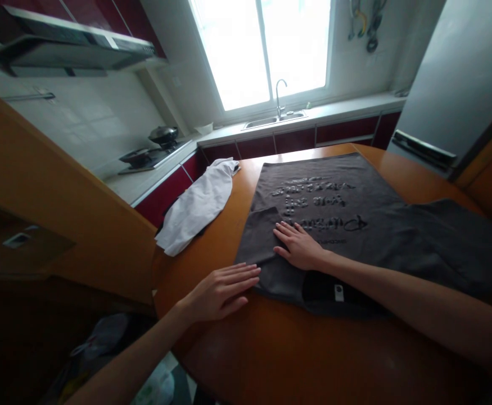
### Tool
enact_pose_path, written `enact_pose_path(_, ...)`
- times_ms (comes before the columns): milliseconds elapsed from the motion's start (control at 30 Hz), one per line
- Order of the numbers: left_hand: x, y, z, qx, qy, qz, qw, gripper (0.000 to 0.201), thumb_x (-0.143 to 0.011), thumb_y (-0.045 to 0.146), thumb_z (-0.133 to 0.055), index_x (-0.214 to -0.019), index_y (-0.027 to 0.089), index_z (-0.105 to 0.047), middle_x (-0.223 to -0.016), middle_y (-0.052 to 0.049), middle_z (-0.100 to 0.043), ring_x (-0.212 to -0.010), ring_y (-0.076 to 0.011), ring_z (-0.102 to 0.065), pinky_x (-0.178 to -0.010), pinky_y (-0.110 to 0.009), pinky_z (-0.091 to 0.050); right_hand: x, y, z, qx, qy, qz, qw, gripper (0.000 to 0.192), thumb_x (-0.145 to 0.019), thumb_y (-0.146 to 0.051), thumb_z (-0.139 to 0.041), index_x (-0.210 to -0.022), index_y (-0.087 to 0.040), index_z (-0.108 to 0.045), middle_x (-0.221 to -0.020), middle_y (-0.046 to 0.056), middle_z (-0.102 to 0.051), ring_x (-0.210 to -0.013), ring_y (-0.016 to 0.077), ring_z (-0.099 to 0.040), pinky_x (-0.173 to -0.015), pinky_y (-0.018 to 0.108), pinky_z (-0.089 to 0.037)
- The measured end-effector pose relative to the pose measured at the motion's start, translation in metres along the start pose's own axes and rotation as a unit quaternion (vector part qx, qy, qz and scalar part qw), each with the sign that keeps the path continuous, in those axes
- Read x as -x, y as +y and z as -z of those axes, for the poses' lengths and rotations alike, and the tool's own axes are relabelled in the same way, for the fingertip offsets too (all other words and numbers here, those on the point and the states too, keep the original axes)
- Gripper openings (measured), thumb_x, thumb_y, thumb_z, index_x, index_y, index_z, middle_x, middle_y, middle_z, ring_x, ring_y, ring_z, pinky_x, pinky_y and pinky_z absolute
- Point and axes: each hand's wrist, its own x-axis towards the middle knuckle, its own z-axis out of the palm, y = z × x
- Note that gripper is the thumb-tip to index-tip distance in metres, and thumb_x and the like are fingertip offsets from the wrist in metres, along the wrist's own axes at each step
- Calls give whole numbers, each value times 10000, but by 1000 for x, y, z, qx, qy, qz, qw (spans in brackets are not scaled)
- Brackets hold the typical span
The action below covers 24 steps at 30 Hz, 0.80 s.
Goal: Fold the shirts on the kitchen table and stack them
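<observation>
Orange wood table (313, 360) fills the lower frame, curved edge at lower left. Dark grey shirt (334, 208) lies flat across its centre and right, print up, likely spread so it smooths easily; one sleeve (262, 225) is folded in over the body at the left. White cloth (197, 205) sits bunched at centre left, half off the table edge, well apart from my work. My right hand (298, 244) is flat, fingers spread, pressing the sleeve fold down. My left hand (222, 289) is open too, palm on the table, fingertips touching the shirt's edge. Neither grips anything.
</observation>
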Motion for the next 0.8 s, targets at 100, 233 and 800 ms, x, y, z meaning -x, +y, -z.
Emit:
enact_pose_path(100, -30, -20, 9, 1, 104, 79, 991, 466, -1016, 237, -461, -1480, 252, -493, -1521, -61, -501, -1424, -241, -444, -1199, -471, -374, 0, -1, 0, 1, -1, -2, 1000, 623, -1005, -505, -406, -1513, -146, -442, -1615, 126, -331, -1520, 266, -237, -1233, 517, -176)
enact_pose_path(233, -91, -70, 1, 4, 176, 207, 962, 432, -1021, 313, -406, -1390, 187, -593, -1476, -92, -550, -1411, -249, -464, -1195, -454, -375, 0, -2, 2, 2, -4, -2, 1000, 618, -1005, -500, -404, -1518, -158, -437, -1619, 123, -325, -1520, 266, -238, -1232, 520, -181)
enact_pose_path(800, -126, -140, -58, -121, 38, 273, 954, 552, -1020, 432, -356, -1524, 220, -438, -1624, -91, -332, -1517, -320, -242, -1213, -542, -240, -2, -3, 5, 0, -1, -1, 1000, 646, -1000, -494, -423, -1532, -129, -399, -1615, 145, -330, -1524, 260, -223, -1245, 495, -151)
